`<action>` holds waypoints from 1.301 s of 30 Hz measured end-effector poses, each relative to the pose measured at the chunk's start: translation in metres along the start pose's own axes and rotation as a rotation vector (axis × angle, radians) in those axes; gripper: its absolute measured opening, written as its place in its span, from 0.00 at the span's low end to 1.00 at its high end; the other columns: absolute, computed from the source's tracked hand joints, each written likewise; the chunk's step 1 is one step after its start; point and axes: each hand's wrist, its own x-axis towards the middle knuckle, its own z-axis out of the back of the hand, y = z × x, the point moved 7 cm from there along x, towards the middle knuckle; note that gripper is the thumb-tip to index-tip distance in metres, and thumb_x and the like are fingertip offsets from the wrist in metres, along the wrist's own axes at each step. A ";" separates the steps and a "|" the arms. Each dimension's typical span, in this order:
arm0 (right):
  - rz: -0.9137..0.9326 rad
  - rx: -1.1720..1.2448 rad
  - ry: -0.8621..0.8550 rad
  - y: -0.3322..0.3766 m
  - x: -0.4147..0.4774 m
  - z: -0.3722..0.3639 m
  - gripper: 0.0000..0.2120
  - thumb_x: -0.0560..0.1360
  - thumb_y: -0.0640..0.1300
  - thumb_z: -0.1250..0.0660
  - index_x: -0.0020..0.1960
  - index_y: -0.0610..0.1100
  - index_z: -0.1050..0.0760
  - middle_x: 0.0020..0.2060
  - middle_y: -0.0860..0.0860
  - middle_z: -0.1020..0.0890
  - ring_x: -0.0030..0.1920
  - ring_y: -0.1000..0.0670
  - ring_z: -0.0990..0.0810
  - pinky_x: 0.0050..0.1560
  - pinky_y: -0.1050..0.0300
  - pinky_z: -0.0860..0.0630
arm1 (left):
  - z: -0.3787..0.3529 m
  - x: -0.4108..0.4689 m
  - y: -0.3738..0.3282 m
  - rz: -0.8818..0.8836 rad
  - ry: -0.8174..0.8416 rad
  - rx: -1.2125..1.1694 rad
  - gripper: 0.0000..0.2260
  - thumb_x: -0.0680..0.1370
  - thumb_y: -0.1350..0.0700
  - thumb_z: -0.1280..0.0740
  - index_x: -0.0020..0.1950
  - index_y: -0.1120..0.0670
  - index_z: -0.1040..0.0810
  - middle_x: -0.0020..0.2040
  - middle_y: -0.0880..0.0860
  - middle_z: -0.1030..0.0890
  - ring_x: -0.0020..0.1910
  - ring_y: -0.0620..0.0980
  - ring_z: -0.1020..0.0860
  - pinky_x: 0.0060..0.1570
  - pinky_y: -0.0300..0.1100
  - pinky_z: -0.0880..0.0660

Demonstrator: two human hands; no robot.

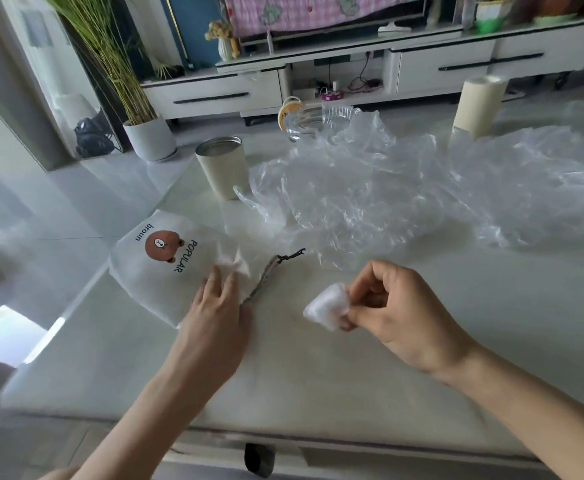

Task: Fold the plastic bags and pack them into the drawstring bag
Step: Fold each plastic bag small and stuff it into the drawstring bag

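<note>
Right grip (394,313): thumb and fingers pinched narrow on the folded plastic bag (327,306), a small white wedge held just above the bench (318,375), right of the drawstring bag (159,268). Left grip (214,323): fingers on the drawstring bag's mouth edge. It's blurred, so I can't tell if it's pinching fabric or only pressing.

Step, my read: this fold is done and packing is up next. The mouth looks flat and closed, so the left needs to lift one lip and spread it, then the right pushes the wedge in without letting it spring open.

Cord (273,268) trails from the mouth toward the right. Loose plastic bags (387,188) are heaped beyond and right of the drawstring bag, unfolded, so plenty is left.

Print on the drawstring bag: "POPULAR", "brown" and a brown bear face. No other readable text.
</note>
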 end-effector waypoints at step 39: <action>0.191 -0.474 0.112 0.014 0.018 -0.012 0.16 0.73 0.41 0.31 0.60 0.42 0.27 0.56 0.47 0.26 0.50 0.55 0.30 0.49 0.70 0.36 | -0.017 -0.053 -0.059 -0.414 -0.215 0.226 0.22 0.67 0.61 0.47 0.51 0.58 0.18 0.55 0.55 0.18 0.55 0.58 0.20 0.41 0.59 0.22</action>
